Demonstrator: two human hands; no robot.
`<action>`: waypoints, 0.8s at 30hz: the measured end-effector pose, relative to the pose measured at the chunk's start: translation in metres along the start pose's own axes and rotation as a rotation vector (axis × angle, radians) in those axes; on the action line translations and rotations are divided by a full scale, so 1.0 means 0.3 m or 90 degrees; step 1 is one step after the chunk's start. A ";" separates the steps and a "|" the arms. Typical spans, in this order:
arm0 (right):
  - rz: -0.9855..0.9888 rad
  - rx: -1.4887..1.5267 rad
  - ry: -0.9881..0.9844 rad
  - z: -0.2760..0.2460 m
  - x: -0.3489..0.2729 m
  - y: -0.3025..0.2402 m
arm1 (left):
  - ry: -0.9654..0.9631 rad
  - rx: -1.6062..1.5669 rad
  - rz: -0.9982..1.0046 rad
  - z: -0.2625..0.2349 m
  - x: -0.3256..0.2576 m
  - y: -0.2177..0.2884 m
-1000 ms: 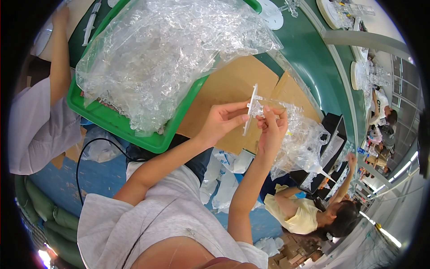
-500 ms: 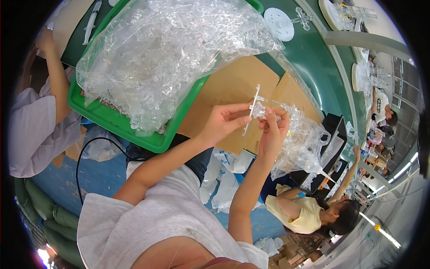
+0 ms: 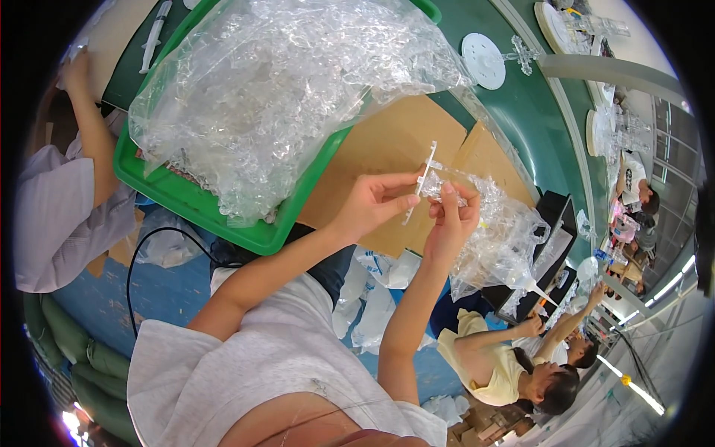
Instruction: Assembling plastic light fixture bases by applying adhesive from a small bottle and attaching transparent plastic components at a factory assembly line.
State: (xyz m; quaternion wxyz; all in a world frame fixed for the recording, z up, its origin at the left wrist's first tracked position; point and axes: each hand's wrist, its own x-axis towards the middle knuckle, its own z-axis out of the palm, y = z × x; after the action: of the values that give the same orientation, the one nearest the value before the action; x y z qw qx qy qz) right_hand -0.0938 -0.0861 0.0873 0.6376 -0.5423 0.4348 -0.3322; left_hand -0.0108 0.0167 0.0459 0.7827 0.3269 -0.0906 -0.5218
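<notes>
A thin white plastic strip [image 3: 430,159] with small tabs is pinched between the thumb and fingers of my left hand [image 3: 372,206]. Just right of it, my right hand [image 3: 456,220] has its thumb and fingers closed on a small clear plastic part [image 3: 433,185] that touches or nearly touches the strip. Whether the two are joined I cannot tell. Both hands are above a brown cardboard sheet [image 3: 361,160]. A heap of clear plastic parts [image 3: 495,238] lies beyond my right hand, with a white pointed nozzle [image 3: 525,281] at its near end.
At the left, a green crate [image 3: 261,237] holds a large clear bag [image 3: 298,89] full of clear parts. A syringe [image 3: 156,36] and a white disc [image 3: 482,61] lie on the green table. A black bin [image 3: 560,216] stands at right. Co-workers sit at both sides, one in a yellow top [image 3: 477,357].
My hands stay almost where they were, still holding the strip and clear part. The white disc at the back has shifted right. The co-worker in yellow has moved, and another person shows behind.
</notes>
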 end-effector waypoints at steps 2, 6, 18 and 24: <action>0.035 -0.037 0.016 0.001 -0.006 -0.016 | -0.003 0.007 0.001 -0.001 -0.004 0.004; 0.007 -0.034 0.028 0.014 -0.010 0.000 | -0.009 0.024 0.006 -0.002 0.002 0.000; -0.376 -0.420 0.106 -0.107 0.307 -0.326 | 0.262 0.112 0.068 -0.133 0.035 -0.007; -0.367 -0.929 0.147 -0.318 1.047 -0.280 | 0.236 0.408 0.214 -0.149 0.031 -0.094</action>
State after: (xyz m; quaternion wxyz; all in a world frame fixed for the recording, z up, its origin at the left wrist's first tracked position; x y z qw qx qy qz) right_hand -0.0510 -0.4217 0.1055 -0.0391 -0.8767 0.4485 -0.1695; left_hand -0.0063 0.0205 -0.0075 0.7187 0.6233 -0.1583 -0.2645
